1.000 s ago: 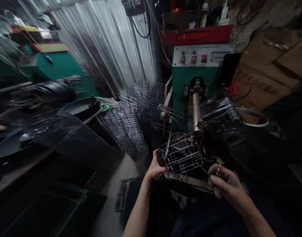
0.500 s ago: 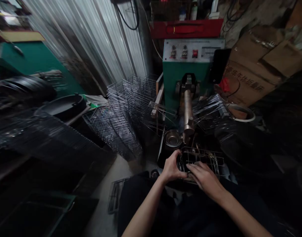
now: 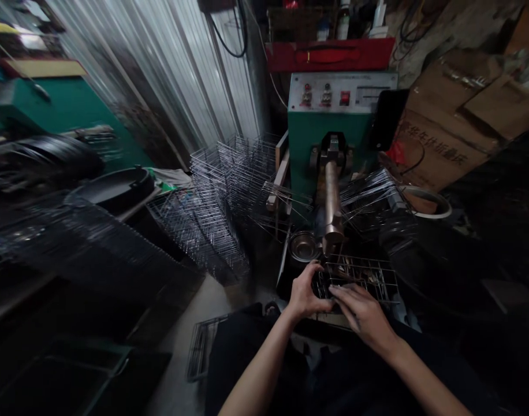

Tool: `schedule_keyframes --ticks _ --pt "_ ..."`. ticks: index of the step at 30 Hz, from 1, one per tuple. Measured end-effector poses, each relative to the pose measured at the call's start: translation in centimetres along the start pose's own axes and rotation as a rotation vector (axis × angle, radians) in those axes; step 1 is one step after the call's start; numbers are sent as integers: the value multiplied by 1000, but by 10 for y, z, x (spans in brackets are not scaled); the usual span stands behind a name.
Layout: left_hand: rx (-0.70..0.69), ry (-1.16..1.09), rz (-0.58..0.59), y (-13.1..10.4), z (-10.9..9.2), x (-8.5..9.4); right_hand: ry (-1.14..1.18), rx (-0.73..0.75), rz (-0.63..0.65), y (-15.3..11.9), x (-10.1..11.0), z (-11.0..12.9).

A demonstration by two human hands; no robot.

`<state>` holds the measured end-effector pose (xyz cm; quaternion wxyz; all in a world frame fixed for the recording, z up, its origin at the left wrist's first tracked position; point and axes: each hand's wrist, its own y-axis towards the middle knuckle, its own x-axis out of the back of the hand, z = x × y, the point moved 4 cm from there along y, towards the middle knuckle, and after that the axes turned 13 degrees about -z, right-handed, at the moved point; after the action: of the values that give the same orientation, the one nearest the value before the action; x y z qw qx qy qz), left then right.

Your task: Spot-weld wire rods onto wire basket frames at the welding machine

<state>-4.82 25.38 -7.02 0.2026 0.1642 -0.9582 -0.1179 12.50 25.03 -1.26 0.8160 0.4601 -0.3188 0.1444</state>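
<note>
A wire grid (image 3: pixel 379 266) of thin metal rods lies in front of me, below the metal electrode arm (image 3: pixel 332 202) of a green machine. My left hand (image 3: pixel 305 294) is curved around the grid's left end, its thumb and fingers bent to either side. Beside it, my right hand (image 3: pixel 362 315) has its fingers pressed together at the grid's near edge. Whatever sits between the right fingertips is too dark and small to make out. Dark wires show between the two hands.
The green machine (image 3: pixel 329 130) has switches on its panel. A round metal dish (image 3: pixel 303 247) sits left of the arm. Stacked wire racks (image 3: pixel 221 202) stand to the left, loose wire pieces (image 3: pixel 371 190) to the right. A cardboard box (image 3: pixel 455 127) leans behind; another wire frame (image 3: pixel 199 349) lies low.
The view has shifted slightly. The wire grid appears flatter and a little farther right between the hands. Both hands stay close together in nearly the same pose.
</note>
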Motion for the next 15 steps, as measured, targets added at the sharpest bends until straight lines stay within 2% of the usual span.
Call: schedule_keyframes --ticks 9,15 --pt "-14 -13 -36 11 1 -3 -1 27 3 11 -3 -10" --pt "-19 -73 -67 9 3 -6 -17 18 -5 9 -5 -15"
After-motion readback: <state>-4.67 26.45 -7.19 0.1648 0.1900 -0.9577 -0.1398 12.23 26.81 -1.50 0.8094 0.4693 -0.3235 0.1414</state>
